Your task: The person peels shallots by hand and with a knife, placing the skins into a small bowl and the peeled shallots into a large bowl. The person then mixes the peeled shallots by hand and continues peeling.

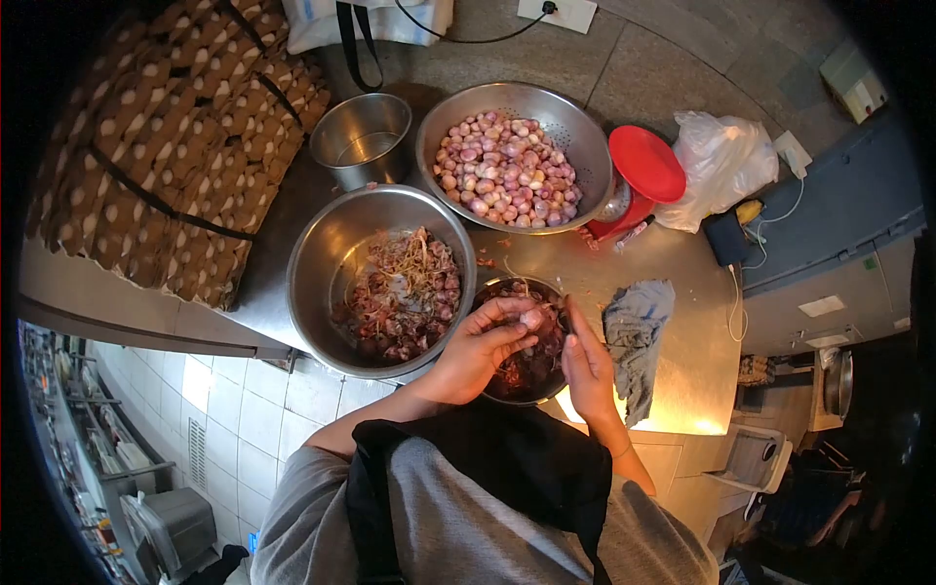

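Observation:
Over the smaller metal bowl (527,392), my left hand (478,346) pinches a pale pink shallot (531,319) between thumb and fingertips. My right hand (590,375) is at the bowl's right side, fingers stretched upward and thumb partly apart; I see nothing held in it. Dark reddish, wet-looking contents (526,370) fill this bowl, partly hidden by both hands. To the left, a wide metal basin (322,234) holds shallot skins and root trimmings (405,292). Behind, a metal colander (590,146) is heaped with peeled shallots (507,171).
An open metal pot (361,136) stands behind the basin. Stacked egg trays (175,146) tied with black straps rise at the left. Right of the colander are a red round-topped item (646,164) and a white plastic bag (721,161). A grey cloth (637,341) lies near the table's right side.

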A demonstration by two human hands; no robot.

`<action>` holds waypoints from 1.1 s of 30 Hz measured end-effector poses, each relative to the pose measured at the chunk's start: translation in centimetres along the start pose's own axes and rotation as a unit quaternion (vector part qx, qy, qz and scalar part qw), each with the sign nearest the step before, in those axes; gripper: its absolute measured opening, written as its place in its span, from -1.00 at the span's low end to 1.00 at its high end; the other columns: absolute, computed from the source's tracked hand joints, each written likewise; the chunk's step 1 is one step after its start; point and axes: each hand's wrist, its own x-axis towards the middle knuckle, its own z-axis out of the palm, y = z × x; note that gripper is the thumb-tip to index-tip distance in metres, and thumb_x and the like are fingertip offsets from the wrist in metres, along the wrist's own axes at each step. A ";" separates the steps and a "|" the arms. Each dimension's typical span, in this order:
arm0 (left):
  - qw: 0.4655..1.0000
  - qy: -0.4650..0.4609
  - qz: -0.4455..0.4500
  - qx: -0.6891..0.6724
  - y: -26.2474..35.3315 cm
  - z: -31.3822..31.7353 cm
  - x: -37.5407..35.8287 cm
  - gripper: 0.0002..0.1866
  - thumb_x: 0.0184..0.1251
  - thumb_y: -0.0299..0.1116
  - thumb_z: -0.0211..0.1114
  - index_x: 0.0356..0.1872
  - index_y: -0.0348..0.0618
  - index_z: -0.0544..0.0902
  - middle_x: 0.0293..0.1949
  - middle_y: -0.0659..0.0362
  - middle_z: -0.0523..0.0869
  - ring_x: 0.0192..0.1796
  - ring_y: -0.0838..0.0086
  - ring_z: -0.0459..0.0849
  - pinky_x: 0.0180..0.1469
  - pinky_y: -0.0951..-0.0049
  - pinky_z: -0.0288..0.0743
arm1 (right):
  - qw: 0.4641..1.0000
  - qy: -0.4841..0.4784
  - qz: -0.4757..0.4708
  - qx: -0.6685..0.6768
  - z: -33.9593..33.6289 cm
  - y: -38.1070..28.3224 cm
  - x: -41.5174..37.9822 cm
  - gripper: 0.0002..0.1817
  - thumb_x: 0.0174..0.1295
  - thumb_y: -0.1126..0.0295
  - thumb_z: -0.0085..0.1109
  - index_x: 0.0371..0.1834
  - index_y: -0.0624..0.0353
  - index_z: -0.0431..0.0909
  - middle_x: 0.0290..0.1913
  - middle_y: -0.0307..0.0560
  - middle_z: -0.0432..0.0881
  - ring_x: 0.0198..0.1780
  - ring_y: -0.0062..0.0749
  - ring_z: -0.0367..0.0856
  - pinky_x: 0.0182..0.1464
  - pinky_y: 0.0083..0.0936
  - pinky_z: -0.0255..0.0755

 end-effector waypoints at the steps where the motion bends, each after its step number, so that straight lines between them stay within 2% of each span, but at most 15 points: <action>1: 1.000 0.001 -0.002 -0.006 0.0 0.0 0.0 -0.75 0.22 -0.56 0.08 -0.07 -0.17 0.45 -0.09 0.22 0.53 0.00 0.50 0.49 0.05 0.45 0.39 | 1.000 -0.012 -0.011 0.001 0.2 0.1 -0.1 -0.57 0.32 0.37 -0.22 0.23 0.30 0.17 0.18 0.01 0.31 0.17 -0.40 0.25 0.17 -0.59 0.06; 3: 1.000 -0.001 0.007 -0.006 -0.1 0.1 0.0 -0.77 0.22 -0.55 0.08 -0.09 -0.18 0.46 -0.11 0.21 0.54 -0.01 0.51 0.51 0.05 0.46 0.39 | 0.999 -0.030 -0.042 0.011 0.7 1.2 -0.2 -0.56 0.31 0.36 -0.20 0.24 0.27 0.17 0.07 -0.05 0.42 -0.02 -0.49 0.42 0.02 -0.67 0.25; 5: 1.000 -0.003 0.019 0.007 -0.3 -0.1 0.0 -0.79 0.23 -0.54 0.08 -0.10 -0.18 0.47 -0.13 0.21 0.55 -0.03 0.51 0.51 0.05 0.47 0.40 | 0.989 -0.061 0.040 0.128 1.0 0.8 -0.8 -0.56 0.31 0.33 -0.15 0.24 0.22 0.19 -0.23 -0.32 0.43 -0.47 -0.75 0.23 -0.45 -0.84 0.11; 7: 0.999 -0.005 0.036 0.033 -0.7 -0.5 0.0 -0.80 0.23 -0.51 0.08 -0.12 -0.17 0.48 -0.15 0.21 0.55 -0.04 0.52 0.52 0.04 0.47 0.41 | 0.985 -0.065 0.071 0.144 1.3 0.5 -0.9 -0.56 0.30 0.32 -0.13 0.23 0.20 0.20 -0.33 -0.42 0.36 -0.56 -0.81 0.04 -0.55 -0.85 -0.07; 9: 0.999 -0.003 0.031 0.020 -0.7 -0.4 0.0 -0.81 0.24 -0.50 0.09 -0.12 -0.16 0.48 -0.19 0.23 0.56 -0.05 0.53 0.52 0.02 0.49 0.42 | 0.989 -0.050 0.053 0.131 1.0 1.1 -0.6 -0.57 0.30 0.32 -0.13 0.22 0.21 0.21 -0.35 -0.42 0.36 -0.55 -0.80 0.09 -0.54 -0.86 -0.03; 13: 0.999 0.037 -0.006 -0.004 0.3 0.0 0.0 -0.81 0.23 -0.46 0.11 -0.13 -0.15 0.47 -0.26 0.26 0.58 -0.10 0.56 0.53 0.02 0.48 0.42 | 0.988 -0.011 0.079 0.135 0.7 1.1 -0.5 -0.57 0.31 0.32 -0.14 0.21 0.21 0.21 -0.45 -0.43 0.30 -0.55 -0.79 0.11 -0.53 -0.84 0.00; 16: 0.993 0.100 0.004 0.057 0.9 -0.3 1.5 -0.81 0.22 -0.40 0.14 -0.15 -0.15 0.46 -0.31 0.28 0.59 -0.14 0.55 0.53 0.03 0.45 0.40 | 0.984 -0.051 0.081 0.149 0.2 0.7 -0.6 -0.57 0.31 0.33 -0.15 0.22 0.22 0.20 -0.50 -0.42 0.27 -0.57 -0.78 0.11 -0.54 -0.81 0.02; 19: 0.988 0.104 0.064 0.090 4.0 0.5 4.9 -0.79 0.21 -0.37 0.16 -0.15 -0.14 0.45 -0.25 0.27 0.56 -0.16 0.54 0.53 0.03 0.44 0.38 | 0.985 -0.054 0.070 0.151 0.3 1.0 -0.8 -0.57 0.31 0.33 -0.16 0.22 0.22 0.19 -0.52 -0.42 0.26 -0.58 -0.78 0.10 -0.55 -0.79 0.02; 21: 0.992 0.053 0.105 0.046 7.0 1.6 7.5 -0.79 0.22 -0.39 0.14 -0.13 -0.13 0.43 -0.12 0.24 0.52 -0.13 0.52 0.51 0.01 0.47 0.37 | 0.986 -0.052 0.076 0.142 0.4 1.0 -0.9 -0.58 0.31 0.34 -0.17 0.22 0.22 0.19 -0.52 -0.42 0.26 -0.58 -0.77 0.11 -0.55 -0.79 0.02; 23: 0.991 0.051 0.120 0.042 10.0 2.7 9.6 -0.75 0.27 -0.38 0.06 -0.03 -0.12 0.40 0.06 0.18 0.38 0.05 0.44 0.39 0.07 0.35 0.31 | 0.985 -0.051 0.081 0.144 0.3 0.9 -1.0 -0.58 0.31 0.35 -0.17 0.22 0.22 0.19 -0.53 -0.41 0.26 -0.58 -0.77 0.11 -0.56 -0.80 0.02; 26: 0.984 0.029 0.173 0.030 13.3 4.3 9.9 -0.64 0.29 -0.32 0.02 0.10 -0.10 0.33 0.21 0.17 0.22 0.22 0.33 0.18 0.18 0.15 0.13 | 0.983 -0.046 0.083 0.157 0.3 0.9 -1.1 -0.59 0.31 0.38 -0.17 0.22 0.23 0.19 -0.54 -0.41 0.25 -0.58 -0.77 0.12 -0.56 -0.80 0.02; 29: 0.963 -0.013 0.221 0.156 15.2 3.8 9.2 -0.55 0.29 -0.27 0.01 0.20 -0.07 0.25 0.30 0.21 0.06 0.30 0.29 -0.01 0.23 0.02 -0.06 | 0.984 -0.040 0.077 0.156 0.3 1.9 -0.9 -0.59 0.31 0.39 -0.17 0.22 0.23 0.20 -0.52 -0.41 0.27 -0.58 -0.77 0.12 -0.55 -0.81 0.02; 30: 0.960 -0.035 0.221 0.168 15.8 3.2 9.2 -0.51 0.26 -0.27 0.06 0.21 -0.07 0.24 0.32 0.22 0.07 0.30 0.30 0.04 0.26 0.08 -0.10 | 0.984 -0.043 0.077 0.158 0.2 2.1 -0.9 -0.59 0.31 0.38 -0.16 0.21 0.23 0.20 -0.48 -0.40 0.30 -0.58 -0.78 0.12 -0.55 -0.81 0.02; 33: 0.954 -0.013 0.210 0.213 16.5 0.9 7.8 -0.53 0.25 -0.29 0.07 0.20 -0.08 0.27 0.28 0.20 0.15 0.30 0.34 0.08 0.27 0.12 -0.11 | 0.981 -0.053 0.089 0.164 0.0 1.7 -1.0 -0.59 0.30 0.38 -0.15 0.20 0.23 0.22 -0.36 -0.38 0.37 -0.57 -0.78 0.13 -0.54 -0.82 0.03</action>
